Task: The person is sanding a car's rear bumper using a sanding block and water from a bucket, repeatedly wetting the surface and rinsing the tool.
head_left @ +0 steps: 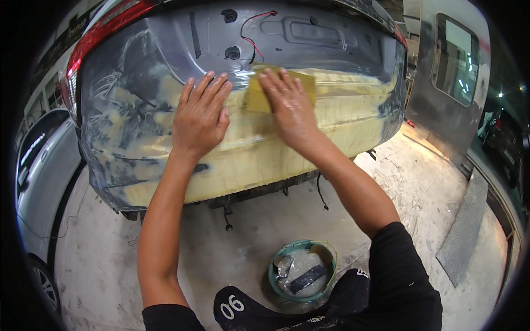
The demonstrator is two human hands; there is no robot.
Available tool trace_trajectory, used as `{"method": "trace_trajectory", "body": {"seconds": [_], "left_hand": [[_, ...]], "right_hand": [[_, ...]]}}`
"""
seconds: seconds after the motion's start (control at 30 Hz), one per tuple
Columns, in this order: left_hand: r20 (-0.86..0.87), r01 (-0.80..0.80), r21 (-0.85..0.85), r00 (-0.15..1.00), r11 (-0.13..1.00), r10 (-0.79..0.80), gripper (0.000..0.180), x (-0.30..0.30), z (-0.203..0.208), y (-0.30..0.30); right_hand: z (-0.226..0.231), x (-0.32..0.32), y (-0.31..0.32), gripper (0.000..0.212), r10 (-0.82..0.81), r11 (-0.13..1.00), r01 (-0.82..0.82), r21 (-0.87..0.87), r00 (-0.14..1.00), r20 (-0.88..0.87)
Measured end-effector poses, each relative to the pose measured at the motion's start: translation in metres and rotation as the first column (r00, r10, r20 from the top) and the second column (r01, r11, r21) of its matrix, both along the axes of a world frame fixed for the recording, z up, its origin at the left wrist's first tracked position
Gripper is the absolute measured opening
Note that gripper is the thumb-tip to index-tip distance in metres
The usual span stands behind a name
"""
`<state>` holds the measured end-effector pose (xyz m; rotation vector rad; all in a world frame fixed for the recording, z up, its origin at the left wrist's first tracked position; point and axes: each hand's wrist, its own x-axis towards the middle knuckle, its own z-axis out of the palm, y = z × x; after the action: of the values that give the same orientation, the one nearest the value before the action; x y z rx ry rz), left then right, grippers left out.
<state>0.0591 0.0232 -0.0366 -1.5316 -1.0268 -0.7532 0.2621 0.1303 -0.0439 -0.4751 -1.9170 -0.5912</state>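
Pressing flat through the head view, the right hand (291, 110) lies over a yellow sheet (258, 100), its fingers close together and extended, keeping the sheet between palm and panel rather than gripping an edge. The sheet sits on the upper middle of the car's rear panel (243, 165), which is patched pale yellow over dark grey. The left hand (200, 121) rests on the rear panel, left of the sheet, fingers slightly parted and holding nothing visible.

The sheet could skid, I judge, since the rear panel shines as if wet and only downward pressure seems to hold it. Uneven fingertip pressure might groove the pale patch. A red wire (243, 31) hangs down the rear panel's upper face near the sheet's top edge and could snag. Below the rear panel, a green bucket (273, 276) stands near the person's legs, where a shifted foot might knock it.
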Motion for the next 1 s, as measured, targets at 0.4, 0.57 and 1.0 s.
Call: {"method": "trace_trajectory", "body": {"seconds": [0.4, 0.57, 1.0], "left_hand": [[0.030, 0.069, 0.003, 0.997, 0.998, -0.069, 0.050, -0.003, -0.002, 0.001], [0.018, 0.086, -0.017, 0.996, 0.996, -0.086, 0.051, -0.009, 0.000, 0.000], [-0.017, 0.049, -0.012, 0.999, 0.999, -0.049, 0.054, 0.000, 0.002, 0.000]], "right_hand": [[-0.004, 0.009, 0.007, 0.052, -0.002, 0.999, 0.002, 0.040, 1.000, 0.018], [0.003, 0.026, 0.009, 0.052, -0.006, 1.000, 0.003, 0.026, 0.996, 0.086], [0.001, 0.172, 0.116, 0.041, -0.074, 0.996, 0.077, 0.037, 0.993, -0.092]]}}
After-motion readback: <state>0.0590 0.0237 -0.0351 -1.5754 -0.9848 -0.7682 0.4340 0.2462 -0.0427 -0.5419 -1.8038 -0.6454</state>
